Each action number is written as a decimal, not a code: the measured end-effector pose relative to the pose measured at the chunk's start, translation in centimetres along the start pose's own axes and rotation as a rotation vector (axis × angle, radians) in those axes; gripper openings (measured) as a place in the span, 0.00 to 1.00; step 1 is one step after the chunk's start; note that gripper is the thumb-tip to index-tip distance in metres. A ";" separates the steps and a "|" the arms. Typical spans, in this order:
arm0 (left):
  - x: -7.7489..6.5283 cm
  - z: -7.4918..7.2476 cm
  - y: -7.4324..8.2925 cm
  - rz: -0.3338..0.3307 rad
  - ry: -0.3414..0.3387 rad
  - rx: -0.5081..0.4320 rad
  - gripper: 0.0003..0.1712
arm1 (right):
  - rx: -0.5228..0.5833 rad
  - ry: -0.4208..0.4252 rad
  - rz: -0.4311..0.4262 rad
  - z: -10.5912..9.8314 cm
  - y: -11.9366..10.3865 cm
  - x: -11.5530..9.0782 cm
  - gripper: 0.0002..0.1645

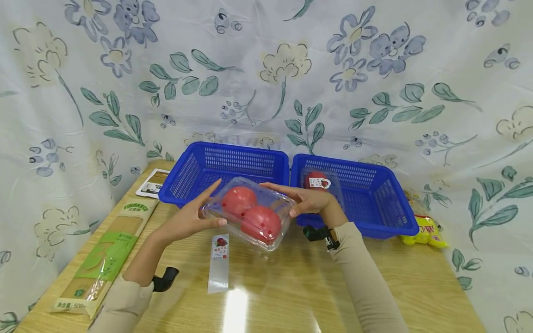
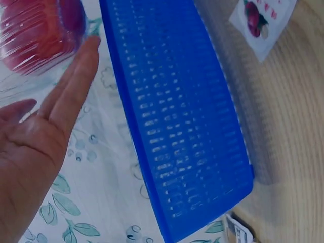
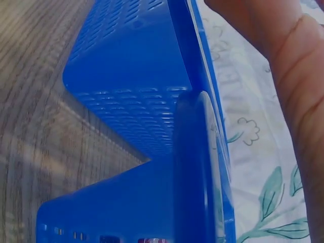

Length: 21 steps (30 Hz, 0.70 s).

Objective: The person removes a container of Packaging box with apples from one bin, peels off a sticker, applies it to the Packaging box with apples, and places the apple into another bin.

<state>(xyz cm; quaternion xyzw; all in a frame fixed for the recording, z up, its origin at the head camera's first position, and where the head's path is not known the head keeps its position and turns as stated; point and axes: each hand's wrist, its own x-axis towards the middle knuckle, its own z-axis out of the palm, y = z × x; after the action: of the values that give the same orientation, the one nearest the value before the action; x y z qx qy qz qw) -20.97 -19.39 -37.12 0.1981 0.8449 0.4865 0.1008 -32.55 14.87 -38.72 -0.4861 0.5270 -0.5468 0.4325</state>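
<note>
Tomatoes (image 1: 251, 214), two round red ones, sit sealed in a clear, glossy plastic clamshell (image 1: 280, 231) that the head view shows raised above the wooden table (image 1: 291, 296), in front of two blue mesh baskets. The left hand (image 1: 192, 217) presses its straight fingers against the clamshell's left end with the thumb under the near edge; the right hand (image 1: 305, 199) clasps the far right corner, fingers over the top and thumb curled down the side. Only this view shows a peeled label strip (image 1: 219, 262) lying flat on the table below the pack, a long spaghetti packet (image 1: 109, 252) at the left edge, a yellow bag (image 1: 425, 229) at the right, and a second tomato pack (image 1: 318, 181) inside the right basket (image 1: 374, 203). The left wrist view adds the left palm (image 2: 38, 147) open with fingers extended, the wrinkled film over a tomato (image 2: 38, 28) near the fingertips, and the left basket's (image 2: 177, 116) slotted wall close up. The right wrist view shows just a finger (image 3: 291, 86) of the right hand, both baskets' smooth undersides and the wood grain; the clamshell is out of sight there.
</note>
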 end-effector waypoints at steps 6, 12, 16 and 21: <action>-0.3 1.1 -0.2 0.003 -0.130 -0.148 0.59 | -0.027 -0.061 -0.024 0.4 -0.1 -0.3 0.57; -0.7 1.9 -0.2 -0.037 -0.158 -0.243 0.59 | 0.019 -0.066 -0.002 0.8 -0.5 -0.7 0.54; -0.8 2.5 0.2 -0.051 -0.126 -0.287 0.60 | 0.046 -0.016 0.013 0.9 -0.6 -1.3 0.54; -0.7 3.1 0.5 -0.049 -0.060 -0.305 0.61 | 0.136 0.064 0.014 1.4 -0.9 -2.2 0.51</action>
<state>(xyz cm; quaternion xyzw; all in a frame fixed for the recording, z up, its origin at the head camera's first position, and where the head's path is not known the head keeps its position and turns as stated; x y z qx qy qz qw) -19.13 -17.04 -38.25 0.1742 0.7625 0.6003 0.1669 -30.79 16.84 -38.03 -0.4342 0.5056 -0.5936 0.4511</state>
